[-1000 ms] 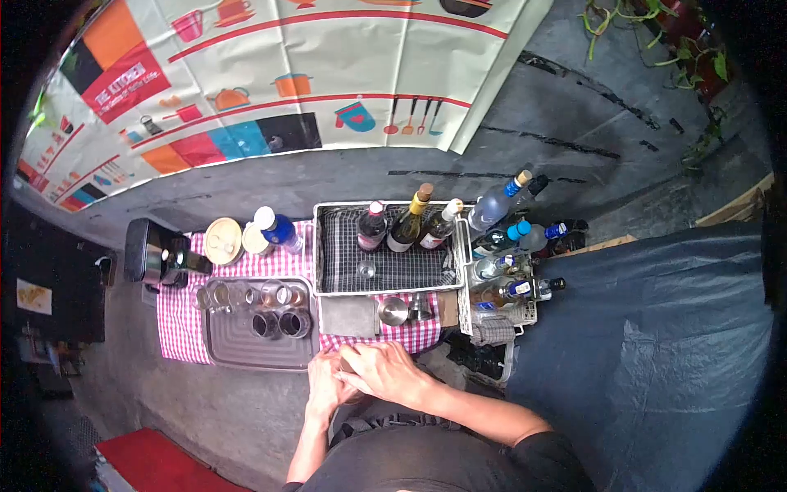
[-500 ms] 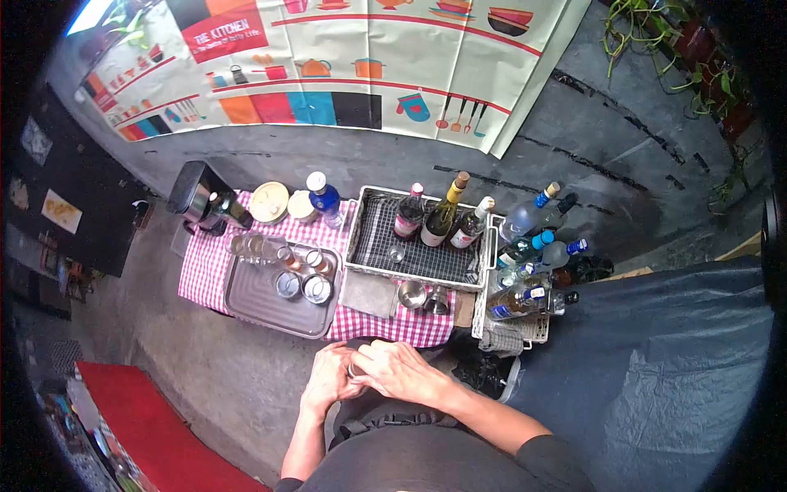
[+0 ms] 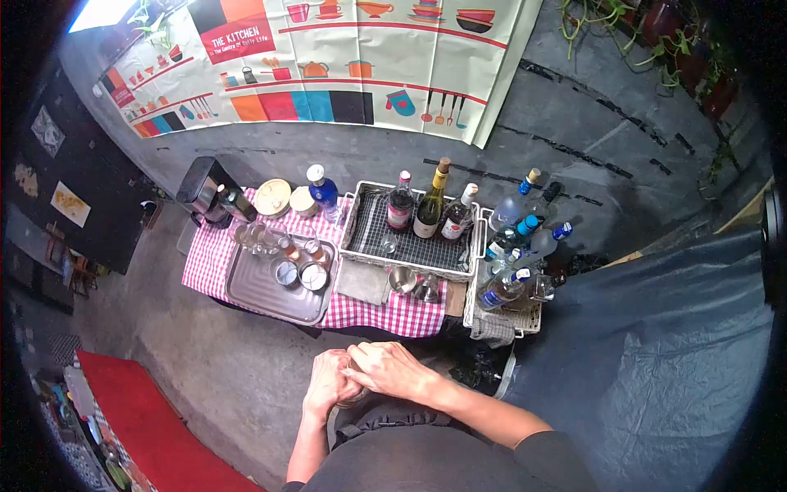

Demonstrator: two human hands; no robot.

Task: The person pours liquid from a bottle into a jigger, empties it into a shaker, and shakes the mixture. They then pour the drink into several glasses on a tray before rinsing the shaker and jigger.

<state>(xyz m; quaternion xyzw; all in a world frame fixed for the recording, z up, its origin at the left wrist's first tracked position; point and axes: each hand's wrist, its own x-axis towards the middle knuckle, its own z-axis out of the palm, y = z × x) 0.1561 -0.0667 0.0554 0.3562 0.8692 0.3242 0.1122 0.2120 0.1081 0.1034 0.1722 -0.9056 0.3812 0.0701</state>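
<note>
My left hand (image 3: 331, 380) and my right hand (image 3: 388, 369) meet in front of my body, just short of the checked table (image 3: 402, 316). Both have curled fingers, closed around something small between them that is mostly hidden. Beyond them, a grey tray (image 3: 283, 308) carries several glasses, among them two wide ones (image 3: 313, 276). Right of the tray lie a folded grey cloth (image 3: 363, 281) and two metal cups (image 3: 402, 280). Three bottles (image 3: 428, 210) stand in a white wire-lined basket (image 3: 369, 236), with a small glass near them.
A second basket (image 3: 502, 318) at the right holds several bottles. A blue bottle (image 3: 324, 193), two round containers (image 3: 273, 198) and a black appliance (image 3: 203, 190) stand at the back left. Dark sheeting (image 3: 639, 377) covers the right side; red cloth (image 3: 156, 418) lies lower left.
The camera view has shifted slightly. My hands remain together, but my right fingers have moved further over my left hand, and the round item between them is less visible.
</note>
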